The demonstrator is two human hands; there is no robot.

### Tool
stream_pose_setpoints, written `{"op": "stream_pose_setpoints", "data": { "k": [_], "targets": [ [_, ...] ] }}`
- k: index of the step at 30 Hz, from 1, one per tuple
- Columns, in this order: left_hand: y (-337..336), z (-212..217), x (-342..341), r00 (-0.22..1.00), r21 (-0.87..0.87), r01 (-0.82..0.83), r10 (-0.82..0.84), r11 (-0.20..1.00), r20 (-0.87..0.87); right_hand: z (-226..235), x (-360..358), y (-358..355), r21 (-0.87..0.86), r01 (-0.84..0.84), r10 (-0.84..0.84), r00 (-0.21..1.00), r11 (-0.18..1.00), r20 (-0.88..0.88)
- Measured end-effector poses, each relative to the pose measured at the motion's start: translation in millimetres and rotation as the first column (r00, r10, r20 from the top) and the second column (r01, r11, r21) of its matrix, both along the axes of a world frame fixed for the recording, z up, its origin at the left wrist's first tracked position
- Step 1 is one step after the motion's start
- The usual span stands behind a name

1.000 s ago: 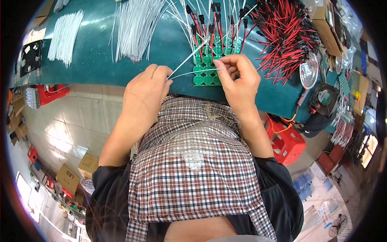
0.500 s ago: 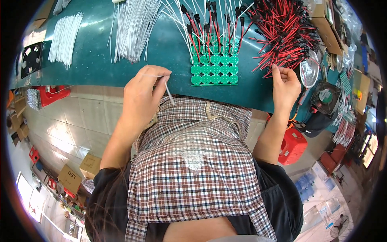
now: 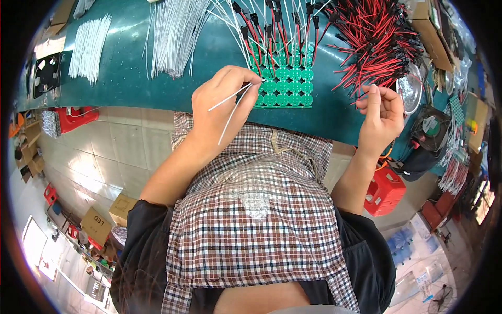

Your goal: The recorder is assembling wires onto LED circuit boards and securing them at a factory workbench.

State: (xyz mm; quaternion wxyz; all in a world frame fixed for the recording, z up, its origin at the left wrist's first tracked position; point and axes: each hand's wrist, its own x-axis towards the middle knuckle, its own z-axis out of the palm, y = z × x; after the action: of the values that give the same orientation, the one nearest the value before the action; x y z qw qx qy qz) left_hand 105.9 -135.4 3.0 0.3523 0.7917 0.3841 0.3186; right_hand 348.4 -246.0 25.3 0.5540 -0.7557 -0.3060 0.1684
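Note:
My left hand [image 3: 222, 102] is closed in a pinch on thin white wires [image 3: 228, 121], two lengths of which trail down across the palm. Its fingertips are at the left edge of a green circuit board panel [image 3: 285, 86] made of round sections. Rising from the panel's upper rows are white wires and red-and-black wires with black connectors [image 3: 268, 29]. My right hand [image 3: 381, 112] is beside the near edge of a heap of red-and-black connector wires [image 3: 374, 44]. Its fingers are curled towards the thumb; whatever lies between them is too small to make out.
Two bundles of white wires [image 3: 175, 39] [image 3: 90, 49] lie on the green table [image 3: 125, 89] to the left. A black fan [image 3: 47, 75] stands at the far left, another fan [image 3: 430, 125] at the right. A clear plastic dish [image 3: 410, 89] sits by the heap, near a cardboard box [image 3: 433, 39].
My left hand has moved right and slightly up, bringing the white wires to the panel's edge. My right hand has shifted slightly right, its fingers a little looser, still by the heap.

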Motion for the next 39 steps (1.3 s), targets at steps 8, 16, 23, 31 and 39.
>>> {"op": "stream_pose_setpoints", "data": {
  "k": [8, 16, 23, 31, 39],
  "targets": [
    [0, -2, 4, 0.999, 0.062, -0.028, 0.031, 0.998, -0.035, -6, -3, 0, 0.025, -0.046, 0.047, 0.999, 0.999, -0.01],
    [0, -3, 5, 0.999, 0.078, -0.031, 0.034, 0.996, -0.034, -8, -4, 0, 0.022, -0.05, 0.051, 0.999, 0.998, -0.014],
    [-1, -2, 5, 0.999, 0.072, -0.032, 0.035, 0.997, -0.033, -9, -4, -1, 0.013, -0.066, 0.066, 0.998, 0.998, -0.002],
    [0, 0, 4, 0.998, 0.058, 0.001, 0.004, 0.998, -0.069, -12, -6, -1, 0.018, -0.076, 0.076, 0.997, 0.997, -0.012],
    [2, 6, 8, 0.988, 0.106, -0.008, 0.024, 0.994, -0.15, -13, -9, -1, 0.035, -0.067, 0.07, 0.994, 0.997, -0.081]
  ]
}}
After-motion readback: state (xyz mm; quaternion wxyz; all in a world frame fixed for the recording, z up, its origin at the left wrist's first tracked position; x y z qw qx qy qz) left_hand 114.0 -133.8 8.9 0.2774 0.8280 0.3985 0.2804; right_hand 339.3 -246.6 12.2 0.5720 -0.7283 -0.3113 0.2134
